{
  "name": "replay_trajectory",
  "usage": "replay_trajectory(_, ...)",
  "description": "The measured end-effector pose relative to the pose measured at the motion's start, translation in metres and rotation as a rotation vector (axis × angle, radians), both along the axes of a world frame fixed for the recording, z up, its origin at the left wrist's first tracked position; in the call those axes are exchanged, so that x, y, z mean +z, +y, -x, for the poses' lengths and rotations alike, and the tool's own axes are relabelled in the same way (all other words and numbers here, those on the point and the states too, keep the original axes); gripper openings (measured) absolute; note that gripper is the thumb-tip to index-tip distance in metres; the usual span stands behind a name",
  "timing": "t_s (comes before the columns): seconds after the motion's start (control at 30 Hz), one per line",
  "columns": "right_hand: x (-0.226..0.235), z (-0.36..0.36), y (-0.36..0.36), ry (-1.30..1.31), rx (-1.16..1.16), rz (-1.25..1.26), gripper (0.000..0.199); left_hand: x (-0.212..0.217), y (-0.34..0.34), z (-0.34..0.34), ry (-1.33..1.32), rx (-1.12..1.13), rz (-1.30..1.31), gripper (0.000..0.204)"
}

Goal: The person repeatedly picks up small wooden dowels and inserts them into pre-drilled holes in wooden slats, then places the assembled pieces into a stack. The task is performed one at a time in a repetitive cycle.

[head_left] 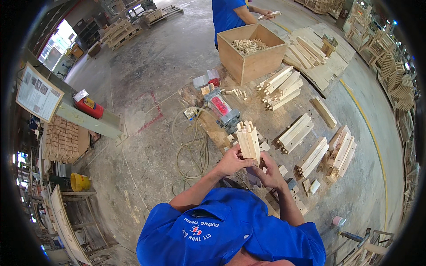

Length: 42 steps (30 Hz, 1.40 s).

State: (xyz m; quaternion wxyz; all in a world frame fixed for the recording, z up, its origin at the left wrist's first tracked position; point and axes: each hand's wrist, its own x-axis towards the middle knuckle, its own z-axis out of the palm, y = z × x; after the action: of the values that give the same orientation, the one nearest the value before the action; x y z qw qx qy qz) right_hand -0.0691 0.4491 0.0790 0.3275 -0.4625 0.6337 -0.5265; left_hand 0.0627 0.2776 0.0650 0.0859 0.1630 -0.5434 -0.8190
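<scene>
Between my two hands stands a bundle of pale wooden pieces (249, 142), short pegs sticking out of its far end. My left hand (234, 162) closes around its left side near the lower end, thumb across the front. On the right, my right hand (269, 172) grips the lower end with bent fingers, partly hidden. Just beyond the bundle, a clamp-like machine (222, 107) with a red and clear middle and grey ends is fixed to the workbench (248, 98). Loose dowels (237, 93) lie beside it.
A plywood box (242, 66) of wooden dowels stands at the bench's far end. Stacks of wooden pieces (296, 133) lie to the right. A hose (195, 150) coils on the floor at left. Beyond the box, a person in blue (228, 17) holds a pale piece. A fire extinguisher (88, 106) hangs on a post.
</scene>
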Motion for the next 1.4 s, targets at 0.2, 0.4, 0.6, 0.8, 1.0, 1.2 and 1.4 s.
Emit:
replay_trajectory(0.2, -0.003, 0.011, 0.007, 0.053, 0.015, -0.038, 0.045, -0.005, 0.009, 0.008, 0.038, 0.000, -0.012, 0.054)
replay_trajectory(0.4, 0.004, 0.016, 0.011, 0.218, -0.088, -0.160, 0.060, -0.013, 0.028, 0.027, 0.075, 0.091, -0.028, 0.051)
replay_trajectory(0.6, 0.005, -0.021, 0.007, 0.736, -0.585, -0.215, 0.081, -0.011, 0.059, 0.058, 0.003, 0.223, -0.141, 0.040)
replay_trajectory(0.8, -0.010, 0.008, 0.029, 0.677, -0.564, -0.396, 0.080, -0.031, 0.086, 0.080, -0.117, 0.239, -0.104, 0.038)
replay_trajectory(1.0, -0.019, 0.032, 0.030, 0.648, -0.432, -0.635, 0.059, -0.036, 0.066, 0.063, -0.388, -0.145, -0.176, 0.063)
replay_trajectory(1.2, -0.050, 0.033, 0.009, 0.651, -0.348, -0.685, 0.050, -0.057, 0.010, 0.002, -0.273, -0.001, -0.260, 0.044)
replay_trajectory(1.4, -0.073, 0.029, 0.001, 0.660, -0.335, -0.809, 0.057, -0.040, -0.062, -0.027, -0.325, 0.328, -0.157, 0.035)
